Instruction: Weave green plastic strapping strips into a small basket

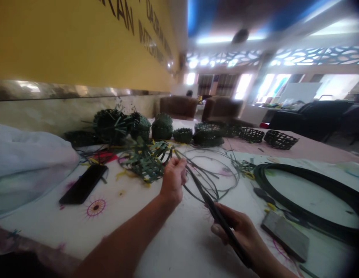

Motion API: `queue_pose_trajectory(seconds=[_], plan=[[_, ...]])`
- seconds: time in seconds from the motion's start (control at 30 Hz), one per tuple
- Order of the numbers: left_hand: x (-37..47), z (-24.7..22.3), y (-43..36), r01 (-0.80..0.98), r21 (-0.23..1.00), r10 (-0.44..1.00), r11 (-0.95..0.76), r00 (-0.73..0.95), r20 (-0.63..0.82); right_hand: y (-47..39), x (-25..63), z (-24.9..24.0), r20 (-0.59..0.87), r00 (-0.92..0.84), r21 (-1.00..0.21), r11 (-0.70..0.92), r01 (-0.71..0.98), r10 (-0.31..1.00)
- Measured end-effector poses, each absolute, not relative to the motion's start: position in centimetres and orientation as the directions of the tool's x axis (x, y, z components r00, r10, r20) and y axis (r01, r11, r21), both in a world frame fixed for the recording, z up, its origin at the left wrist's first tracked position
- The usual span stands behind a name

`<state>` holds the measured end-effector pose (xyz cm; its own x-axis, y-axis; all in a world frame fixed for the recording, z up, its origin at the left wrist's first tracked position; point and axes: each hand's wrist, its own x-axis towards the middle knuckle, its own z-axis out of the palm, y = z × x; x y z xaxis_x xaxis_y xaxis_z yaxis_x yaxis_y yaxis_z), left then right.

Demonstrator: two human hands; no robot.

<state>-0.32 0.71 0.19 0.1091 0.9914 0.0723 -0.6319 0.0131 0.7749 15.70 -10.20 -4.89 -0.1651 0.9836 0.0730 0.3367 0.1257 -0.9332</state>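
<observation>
My left hand is closed in a pinch over the middle of the table, on a thin green strip. In my right hand is a long dark tapered tool, slanting so its narrow end lies close to my left fingers; blur hides whether it is a blade. Just beyond my left hand rests a partly woven green piece with yellow bits at its edges. Loose thin strips curl across the cloth behind both hands.
Several dark green woven baskets line the table's back. A black phone and a white plastic bag lie left. To the right are a big coil of dark strips and a grey block. Chairs stand behind.
</observation>
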Motion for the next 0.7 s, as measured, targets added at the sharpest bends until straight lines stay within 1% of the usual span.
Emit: queue_pose_trajectory(seconds=[0.23, 0.5, 0.63, 0.7], plan=[[-0.3, 0.2, 0.5, -0.601, 0.799, 0.988, -0.001, 0.122, 0.093, -10.2, 15.9, -4.1, 0.044, -0.179, -0.922, 0.109, 0.371, 0.983], [-0.4, -0.1, 1.0, -0.608, 0.794, 0.990, 0.022, 0.122, 0.066, -10.5, 15.7, -3.3, 0.000, -0.183, -0.909, 0.077, 0.409, 0.983], [-1.1, 0.0, 1.8, -0.623, 0.781, 0.991, 0.038, 0.124, 0.050, -10.3, 16.0, -3.6, -0.040, -0.184, -0.916, 0.038, 0.400, 0.982], [-1.2, 0.1, 2.0, -0.613, 0.790, 0.993, 0.033, 0.113, 0.046, -10.2, 16.1, -3.8, -0.035, -0.177, -0.915, 0.039, 0.402, 0.984]])
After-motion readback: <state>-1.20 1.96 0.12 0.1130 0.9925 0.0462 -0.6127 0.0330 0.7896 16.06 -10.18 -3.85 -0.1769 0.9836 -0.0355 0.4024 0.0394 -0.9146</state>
